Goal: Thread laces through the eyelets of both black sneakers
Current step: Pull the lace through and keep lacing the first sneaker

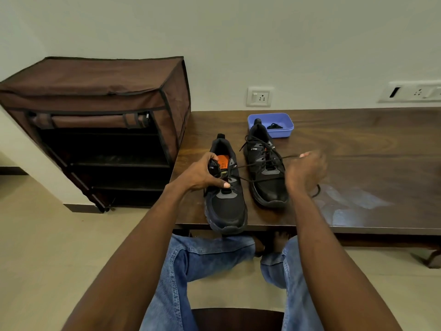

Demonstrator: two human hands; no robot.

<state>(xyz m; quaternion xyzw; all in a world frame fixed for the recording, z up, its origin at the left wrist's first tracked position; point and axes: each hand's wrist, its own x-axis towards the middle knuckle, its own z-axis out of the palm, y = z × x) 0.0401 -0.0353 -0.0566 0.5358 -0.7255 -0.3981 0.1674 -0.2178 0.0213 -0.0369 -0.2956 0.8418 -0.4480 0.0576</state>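
Note:
Two black sneakers stand side by side on a dark wooden table (358, 163), toes toward me. The left sneaker (225, 206) has an orange insole and juts over the table's front edge. My left hand (202, 174) grips its left eyelet flap, thumb pressing near the lower eyelets. A black lace (260, 163) runs taut from this sneaker across the right sneaker (267, 170), which is laced up. My right hand (305, 170), blurred, pinches the lace end raised to the right. A loop of lace lies on the table behind my right wrist.
A blue plastic tub (284, 130) with a dark bundle inside sits behind the right sneaker. A brown fabric shoe rack (100, 120) stands left of the table. Wall sockets (260, 96) are on the wall above. My knees in jeans (214, 259) sit under the table edge.

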